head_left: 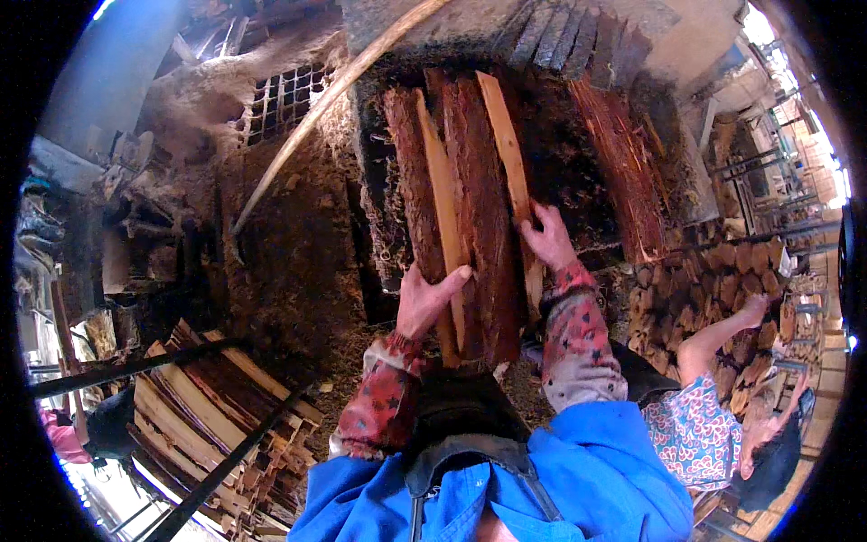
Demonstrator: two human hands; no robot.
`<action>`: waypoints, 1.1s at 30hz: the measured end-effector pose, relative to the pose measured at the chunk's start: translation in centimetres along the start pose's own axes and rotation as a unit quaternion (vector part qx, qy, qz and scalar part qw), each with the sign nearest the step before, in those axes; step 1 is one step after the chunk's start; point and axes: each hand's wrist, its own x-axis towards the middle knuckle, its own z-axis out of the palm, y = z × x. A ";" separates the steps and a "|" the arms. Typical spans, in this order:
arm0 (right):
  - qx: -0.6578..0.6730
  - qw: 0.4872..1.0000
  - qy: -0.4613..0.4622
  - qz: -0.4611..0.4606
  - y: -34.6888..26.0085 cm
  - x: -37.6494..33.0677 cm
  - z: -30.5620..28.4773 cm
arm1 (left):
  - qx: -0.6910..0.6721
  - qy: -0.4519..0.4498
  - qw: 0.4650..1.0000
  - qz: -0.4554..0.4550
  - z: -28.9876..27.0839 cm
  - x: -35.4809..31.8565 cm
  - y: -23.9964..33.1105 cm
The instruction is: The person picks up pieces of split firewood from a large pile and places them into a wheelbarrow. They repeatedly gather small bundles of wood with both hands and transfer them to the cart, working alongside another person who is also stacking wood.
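Several long wood slabs lie side by side in front of me on a dark, debris-covered surface. A wide bark-covered slab (479, 208) is in the middle, with a darker bark slab (408, 172) on its left. Between them runs a pale strip of bare wood (439, 176). A pale-edged slab (506, 135) lies along the right. My left hand (428, 300) grips the group's left side near its close end, thumb across the top, other fingers mostly hidden. Farther up, my right hand (549, 238) holds the right pale-edged slab by its outer edge. Both forearms wear red patterned sleeves.
Reddish bark slabs (623, 167) lie to the right. A long pole (339, 90) leans across the upper left. Cut slabs (194, 397) are stacked between black metal bars (226, 465) at lower left. Another person (695, 434) is beside a woodpile (700, 307) at right.
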 end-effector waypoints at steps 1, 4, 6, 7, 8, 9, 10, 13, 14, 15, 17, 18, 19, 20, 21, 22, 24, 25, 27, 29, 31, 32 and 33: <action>0.010 1.000 0.000 0.001 -0.5 -1.0 0.1 | -0.008 0.004 1.000 -0.013 -0.5 -0.9 -0.1; 0.026 1.000 0.016 -0.003 -2.5 -4.5 0.8 | -0.048 0.010 0.998 -0.035 -2.2 -3.6 -0.9; 0.028 0.999 0.016 -0.013 -3.7 -6.3 1.2 | -0.088 0.014 0.993 -0.076 -3.2 -5.0 -1.2; 0.028 0.999 0.014 -0.007 -4.3 -6.8 1.4 | -0.096 0.028 0.989 -0.113 -3.6 -5.4 -1.3; 0.027 1.000 0.009 -0.001 -4.8 -7.3 1.4 | -0.147 0.026 0.979 -0.136 -4.0 -5.8 -1.2; 0.030 0.999 0.016 0.003 -5.3 -7.7 1.4 | -0.162 0.031 0.974 -0.155 -4.2 -5.9 -1.1; 0.023 0.999 -0.008 0.029 -5.8 -8.0 1.3 | -0.176 0.038 0.968 -0.176 -4.5 -5.9 -1.0; 0.026 1.000 0.001 0.012 -7.0 -8.4 0.7 | -0.175 0.014 0.964 -0.200 -5.3 -5.4 -0.6; -0.001 1.000 0.013 -0.001 -7.4 -8.5 0.4 | -0.188 -0.008 0.963 -0.194 -5.5 -5.1 -0.7; -0.022 1.000 0.020 -0.009 -7.7 -8.6 0.1 | -0.206 -0.023 0.963 -0.173 -5.7 -4.8 -0.8; -0.044 0.998 0.032 -0.019 -8.5 -8.9 -0.2 | -0.144 0.010 0.967 -0.209 -5.9 -4.4 -1.2; -0.042 0.998 0.032 -0.020 -8.8 -9.0 -0.3 | -0.139 0.005 0.965 -0.222 -5.9 -4.3 -1.4; -0.040 0.999 0.032 -0.009 -9.2 -9.2 -0.3 | -0.128 0.004 0.960 -0.249 -6.0 -4.3 -1.7; -0.034 0.999 0.032 -0.025 -9.4 -9.2 -0.3 | -0.147 -0.001 0.963 -0.227 -6.0 -4.2 -1.8; -0.030 0.999 0.030 -0.027 -9.4 -9.2 -0.4 | -0.162 -0.002 0.962 -0.221 -6.0 -4.1 -2.0; -0.025 0.999 0.015 -0.022 -9.3 -9.2 -0.6 | -0.176 -0.001 0.960 -0.216 -6.0 -4.2 -2.1; 0.005 0.999 0.029 -0.019 -8.4 -8.9 -1.3 | -0.163 0.009 0.968 -0.191 -5.8 -4.5 -2.0; 0.018 0.999 0.035 -0.027 -7.7 -8.8 -1.7 | -0.160 0.013 0.970 -0.182 -5.6 -4.6 -1.9; -0.071 0.990 0.118 -0.016 -5.6 -8.4 -2.8 | -0.117 0.031 0.977 -0.175 -5.4 -4.8 -1.6; -0.146 0.976 0.132 0.095 -3.3 -8.5 -3.5 | -0.084 0.036 0.983 -0.160 -5.2 -4.9 -1.2; -0.103 0.980 0.118 0.120 -1.5 -8.5 -3.1 | -0.054 0.032 0.990 -0.130 -4.9 -4.6 -0.9; -0.079 0.977 0.104 0.168 -0.8 -8.5 -2.9 | -0.085 0.025 0.984 -0.152 -4.8 -4.6 -0.7; -0.079 0.978 0.103 0.164 -0.3 -8.3 -2.8 | -0.107 0.020 0.979 -0.172 -4.7 -4.4 -0.5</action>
